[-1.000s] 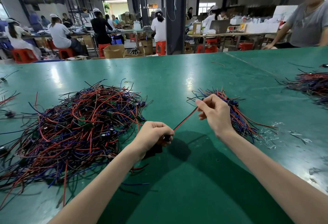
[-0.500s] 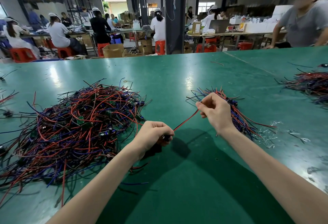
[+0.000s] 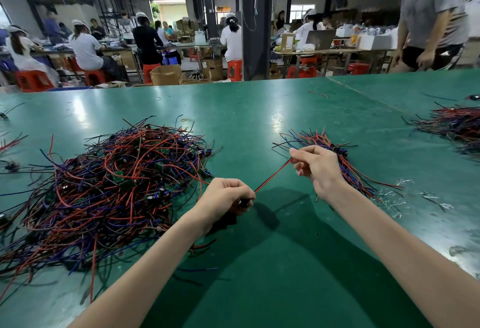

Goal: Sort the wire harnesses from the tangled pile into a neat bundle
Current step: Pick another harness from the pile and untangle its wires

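Green table point(image 3: 259, 120); taut red-black harness point(image 3: 274, 175)

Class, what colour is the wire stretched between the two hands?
The wire is red paired with black; the head view shows it.

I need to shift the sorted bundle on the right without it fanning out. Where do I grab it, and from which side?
Probably around its middle, by the black connectors, where the sorted bundle is tightest; both ends splay into loose wire tips. Come from above, fingers spanning across the wires, once the right hand, pinching a wire harness, moves clear.
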Motion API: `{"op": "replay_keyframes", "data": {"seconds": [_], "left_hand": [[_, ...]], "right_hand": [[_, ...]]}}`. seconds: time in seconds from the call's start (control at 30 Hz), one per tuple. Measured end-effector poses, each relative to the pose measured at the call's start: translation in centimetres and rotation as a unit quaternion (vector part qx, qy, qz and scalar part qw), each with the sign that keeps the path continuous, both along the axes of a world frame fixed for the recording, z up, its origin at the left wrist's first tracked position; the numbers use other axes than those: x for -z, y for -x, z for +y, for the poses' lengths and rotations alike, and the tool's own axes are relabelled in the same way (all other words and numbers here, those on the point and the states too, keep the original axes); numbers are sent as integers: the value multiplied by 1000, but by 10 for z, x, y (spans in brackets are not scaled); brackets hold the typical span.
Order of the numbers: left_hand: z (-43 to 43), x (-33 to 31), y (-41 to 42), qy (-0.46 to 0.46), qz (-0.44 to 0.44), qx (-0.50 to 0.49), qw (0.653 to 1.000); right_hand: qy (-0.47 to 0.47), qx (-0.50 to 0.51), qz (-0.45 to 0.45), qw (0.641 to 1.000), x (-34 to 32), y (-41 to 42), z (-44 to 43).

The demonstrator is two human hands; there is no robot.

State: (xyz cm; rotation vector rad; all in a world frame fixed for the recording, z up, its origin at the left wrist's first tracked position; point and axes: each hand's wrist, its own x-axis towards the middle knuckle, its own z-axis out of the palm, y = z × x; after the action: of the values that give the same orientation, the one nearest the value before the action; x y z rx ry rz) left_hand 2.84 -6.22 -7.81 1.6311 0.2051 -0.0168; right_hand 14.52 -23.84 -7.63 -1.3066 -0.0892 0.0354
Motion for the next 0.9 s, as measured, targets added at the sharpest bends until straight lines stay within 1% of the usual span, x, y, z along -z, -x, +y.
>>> {"op": "replay_keyframes", "data": {"seconds": [0.07, 0.17, 0.27, 0.37, 0.43, 0.53, 0.63, 0.77, 0.9], "left_hand": [[0, 0, 0, 1, -3, 4, 1000], [1, 0, 0, 2, -10, 11, 1000], [1, 0, -1, 2, -17, 22, 1000], [1, 1, -1, -3, -20, 28, 999], [2, 1, -1, -10, -20, 28, 999], [4, 2, 0, -14, -19, 26, 999], [4, 1, 0, -11, -18, 23, 1000], [3, -1, 0, 1, -18, 16, 1000], [6, -1, 1, -3, -19, 13, 1000]], "right_hand": [[-58, -32, 77, 995, -3, 0, -1], [-114, -73, 156, 978, -5, -2, -3], [-157, -100, 203, 961, -6, -4, -3], [-177, -105, 218, 954, -6, -4, -3], [-157, -96, 193, 964, -7, -3, -3], [-70, -64, 90, 991, -6, -2, -3], [-9, -52, -1, 999, -6, -1, -3], [90, -31, -105, 990, -4, -2, -5], [178, 0, -186, 966, 1, -3, -9]]}}
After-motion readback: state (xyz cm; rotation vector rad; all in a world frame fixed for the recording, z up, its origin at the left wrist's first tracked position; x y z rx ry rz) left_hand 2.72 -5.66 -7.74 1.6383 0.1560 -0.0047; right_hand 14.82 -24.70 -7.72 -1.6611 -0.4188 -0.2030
